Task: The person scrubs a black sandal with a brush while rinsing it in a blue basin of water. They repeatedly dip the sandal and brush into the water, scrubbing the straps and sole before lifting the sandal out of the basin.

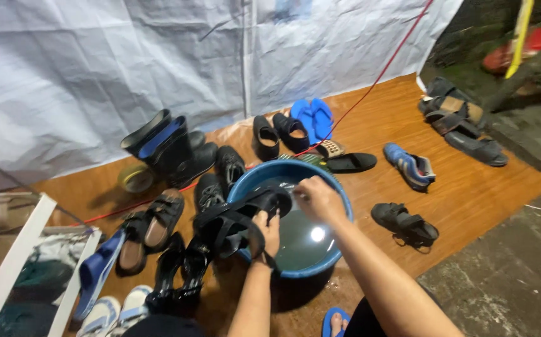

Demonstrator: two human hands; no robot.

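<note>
While the left hand (268, 232) grips a black strappy sandal (236, 219) over the round blue plastic basin (339, 198) of water, the right hand (316, 198) seems to pinch its front strap.

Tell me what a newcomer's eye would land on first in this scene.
First, the blue basin of dark water at the centre of the wooden floor, with both hands over it: the left hand grips a black strappy sandal at the near rim, and the right hand touches it. Next, shoes ring the basin, with black rubber boots by the white tarp wall.
</note>
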